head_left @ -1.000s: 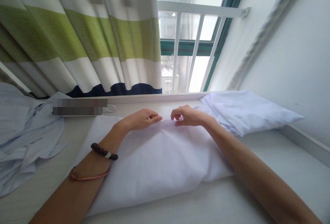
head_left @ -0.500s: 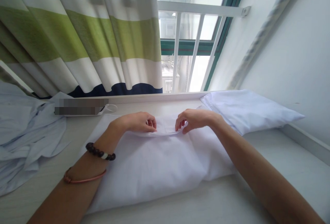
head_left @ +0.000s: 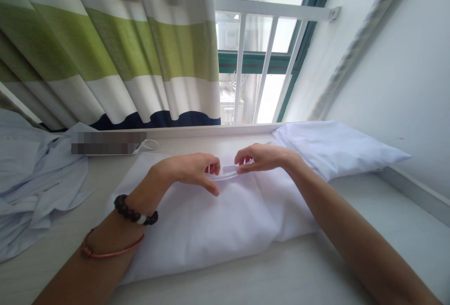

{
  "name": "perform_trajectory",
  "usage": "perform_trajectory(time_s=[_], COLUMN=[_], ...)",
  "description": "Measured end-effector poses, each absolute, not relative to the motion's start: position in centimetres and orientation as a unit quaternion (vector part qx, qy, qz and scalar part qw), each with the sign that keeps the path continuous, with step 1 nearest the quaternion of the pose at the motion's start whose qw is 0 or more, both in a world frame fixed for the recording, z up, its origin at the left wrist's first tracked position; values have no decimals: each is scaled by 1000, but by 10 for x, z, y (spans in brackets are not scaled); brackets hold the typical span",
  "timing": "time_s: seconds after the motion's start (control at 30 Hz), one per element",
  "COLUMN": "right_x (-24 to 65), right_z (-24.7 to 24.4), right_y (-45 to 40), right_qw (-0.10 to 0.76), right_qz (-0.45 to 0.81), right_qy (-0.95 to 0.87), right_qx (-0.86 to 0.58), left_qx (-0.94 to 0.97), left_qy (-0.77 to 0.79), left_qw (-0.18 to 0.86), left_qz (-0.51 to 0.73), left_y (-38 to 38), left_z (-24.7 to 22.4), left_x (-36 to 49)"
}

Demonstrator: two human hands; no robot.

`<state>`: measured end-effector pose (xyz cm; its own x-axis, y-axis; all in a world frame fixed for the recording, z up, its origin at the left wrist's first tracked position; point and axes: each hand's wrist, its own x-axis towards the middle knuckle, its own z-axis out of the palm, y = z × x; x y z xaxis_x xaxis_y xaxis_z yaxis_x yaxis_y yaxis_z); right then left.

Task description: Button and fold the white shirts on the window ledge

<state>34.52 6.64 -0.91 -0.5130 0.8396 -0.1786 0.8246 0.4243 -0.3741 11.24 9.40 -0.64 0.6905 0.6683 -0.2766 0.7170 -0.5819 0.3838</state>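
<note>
A folded white garment (head_left: 211,230) lies flat in front of me, with a curved, collar-like band (head_left: 230,170) at its far edge. Over the left end of that band is my left hand (head_left: 195,169), its thumb spread away from curled fingers and resting close to the cloth. My right hand (head_left: 262,157) is bent round the band's right end, with white fabric showing between thumb and fingers. A dark beaded bracelet (head_left: 131,211) and a thin reddish bangle (head_left: 112,252) circle my left forearm.
Another folded white cloth (head_left: 341,148) lies at the back right by the wall. Crumpled pale garments (head_left: 31,178) are heaped at left, beside a blurred-out flat object (head_left: 108,143) with a white loop. Behind the raised edge stand a striped curtain (head_left: 140,52) and white railing (head_left: 267,10).
My left hand has moved slightly right and its thumb has opened away from the fabric edge. My right hand has shifted a little left and up along the band.
</note>
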Motion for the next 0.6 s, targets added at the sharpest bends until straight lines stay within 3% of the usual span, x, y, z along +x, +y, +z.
perform_trajectory(time_s=[0.13, 0.33, 0.47, 0.6], right_x=[343, 320, 310, 313], right_z=[-17, -27, -28, -27], right_y=[73, 78, 79, 81], right_qw=[55, 305, 327, 346], right_qz=[144, 39, 62, 60], right_qy=[-855, -785, -779, -777], right_qx=[-495, -538, -532, -523], left_qx=[900, 920, 913, 910], left_qy=[372, 327, 358, 347], left_qw=[226, 192, 149, 176], left_qz=[8, 100, 131, 144], left_y=[100, 107, 108, 110], left_z=[-9, -6, -4, -8], left_x=[112, 109, 107, 107])
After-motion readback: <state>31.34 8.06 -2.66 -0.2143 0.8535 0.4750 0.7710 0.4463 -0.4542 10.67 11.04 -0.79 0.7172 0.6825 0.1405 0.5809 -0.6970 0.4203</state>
